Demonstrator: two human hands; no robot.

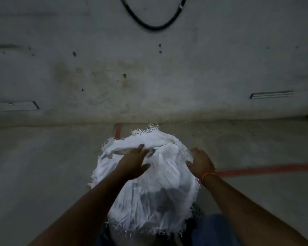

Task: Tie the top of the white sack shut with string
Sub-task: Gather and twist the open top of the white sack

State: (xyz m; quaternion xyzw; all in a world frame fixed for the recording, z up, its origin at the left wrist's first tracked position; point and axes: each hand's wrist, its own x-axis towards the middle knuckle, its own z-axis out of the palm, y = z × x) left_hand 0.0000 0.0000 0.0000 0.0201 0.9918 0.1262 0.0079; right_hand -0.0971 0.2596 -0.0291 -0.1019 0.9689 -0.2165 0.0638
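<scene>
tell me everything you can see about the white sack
The white sack looks like woven plastic fabric, creased and slightly see-through, with frayed threads along its cut edge. It stands on the concrete floor close in front of the person, its top loosely folded over and bunched, not tied; no string shows on it. The left hand lies on the folds near the top, fingers spread, and the right hand presses on its right side. A dim shadow shows through the nearer side; the contents cannot be told.

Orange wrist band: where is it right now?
In the head view, the thin orange wrist band circles the right wrist, right of centre, just behind the right hand resting on the frayed white woven sack.
</scene>
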